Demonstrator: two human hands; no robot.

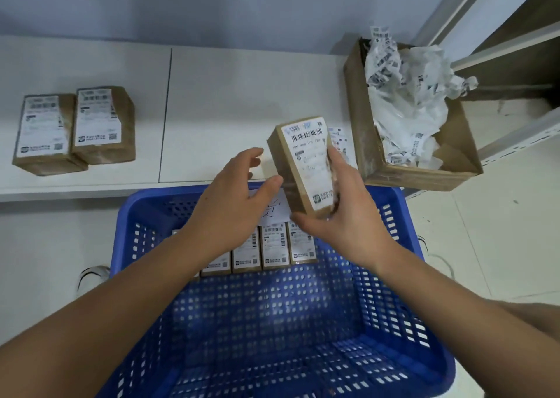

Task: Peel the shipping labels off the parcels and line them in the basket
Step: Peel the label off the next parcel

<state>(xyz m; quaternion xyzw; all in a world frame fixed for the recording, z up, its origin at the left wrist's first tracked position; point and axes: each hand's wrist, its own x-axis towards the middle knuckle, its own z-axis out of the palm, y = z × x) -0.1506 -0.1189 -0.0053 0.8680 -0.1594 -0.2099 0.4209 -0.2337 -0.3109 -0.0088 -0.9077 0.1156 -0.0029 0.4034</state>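
The right hand [342,215] holds a small brown cardboard parcel with a white shipping label [303,164] tilted above the blue perforated plastic basket [403,246]; the left hand [233,203], fingers relaxed, holds nothing, thumb beside the parcel.

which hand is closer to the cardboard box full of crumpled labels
Right. The right hand grips a parcel just left of the cardboard box. The left hand hovers open farther left, on the parcel's other side.

Barcodes and QR codes show on the shipping label [309,161] of the held parcel [298,167], but its printed text is too blurred to read.
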